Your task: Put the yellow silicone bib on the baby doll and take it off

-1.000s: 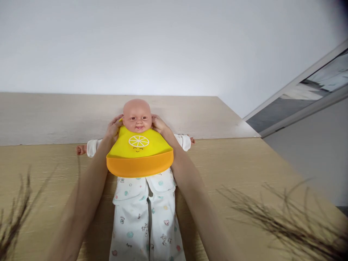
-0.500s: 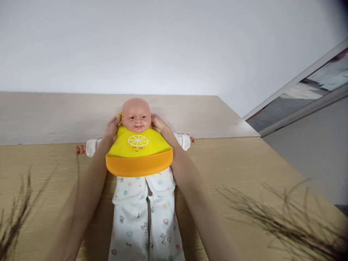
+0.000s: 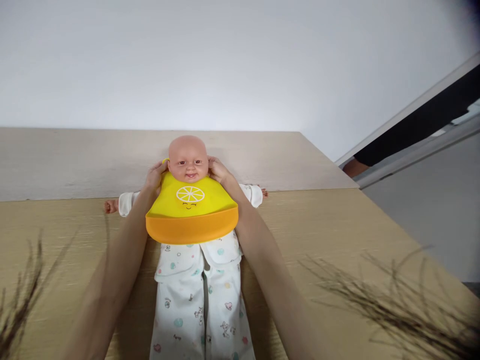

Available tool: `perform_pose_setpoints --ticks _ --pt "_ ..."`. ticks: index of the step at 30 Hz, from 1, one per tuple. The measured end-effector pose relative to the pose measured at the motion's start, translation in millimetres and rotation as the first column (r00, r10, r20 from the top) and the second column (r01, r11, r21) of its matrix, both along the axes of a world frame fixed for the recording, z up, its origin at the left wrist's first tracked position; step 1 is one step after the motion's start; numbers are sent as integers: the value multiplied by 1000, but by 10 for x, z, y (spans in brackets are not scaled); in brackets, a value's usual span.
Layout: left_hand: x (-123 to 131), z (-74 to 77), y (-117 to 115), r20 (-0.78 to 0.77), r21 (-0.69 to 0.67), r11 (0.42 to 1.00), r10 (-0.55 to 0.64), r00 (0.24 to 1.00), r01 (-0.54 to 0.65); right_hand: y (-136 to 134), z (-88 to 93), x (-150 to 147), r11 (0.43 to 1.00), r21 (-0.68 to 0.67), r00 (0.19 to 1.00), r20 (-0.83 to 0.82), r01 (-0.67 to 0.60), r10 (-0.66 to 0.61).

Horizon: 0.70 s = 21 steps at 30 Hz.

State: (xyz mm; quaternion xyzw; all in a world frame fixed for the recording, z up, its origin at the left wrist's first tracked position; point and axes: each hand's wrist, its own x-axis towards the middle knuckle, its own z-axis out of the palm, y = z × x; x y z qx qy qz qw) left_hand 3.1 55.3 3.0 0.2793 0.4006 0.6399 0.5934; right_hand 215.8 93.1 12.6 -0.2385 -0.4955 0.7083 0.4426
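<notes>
Yellow and orange, a soft-looking bib [image 3: 191,211] lies over the chest of a baby doll [image 3: 187,154], just below its chin. White lines draw a fruit slice on the yellow part, with a small smile printed beneath it, and an orange pocket runs across the bottom. The doll lies face up around the middle of the worktop [image 3: 318,240], its head towards the far edge and its legs pointing to the near one. Both its arms are stretched out sideways, with white cuffs and small bare hands, and its white clothes [image 3: 180,300] carry little coloured prints.

The left hand [image 3: 155,177] is at the side of the doll's neck, its fingers closed on the bib's upper end, where a bit of yellow band shows above them. The right hand [image 3: 219,171] reaches to the other side of the neck; its fingertips are hidden behind the head, so I cannot tell whether they grip anything. The forearms run along either side of the doll.

A paler panel [image 3: 270,160] forms the far part of the worktop, against a white wall [image 3: 232,65]. Beyond the right edge, another person's limb in a dark garment [image 3: 416,122] shows. Blurred dark strands [image 3: 397,305] cross the near corners of the view.
</notes>
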Motion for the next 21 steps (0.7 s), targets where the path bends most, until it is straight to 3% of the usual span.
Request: perform_pose_setpoints --ticks 6,12,17,21 --pt "6 3 23 28 9 994 106 994 -106 90 -61 -2 1000 5 1000 0 11 -11" --pt "10 19 36 21 25 996 89 996 -90 46 -33 1 1000 -8 1000 12 10 -10" --pt "17 36 44 23 10 983 184 983 -184 42 -32 4 1000 -11 1000 6 -2 2" --pt "3 24 65 20 23 981 192 981 -192 45 -36 12 1000 -10 1000 6 1 -1"
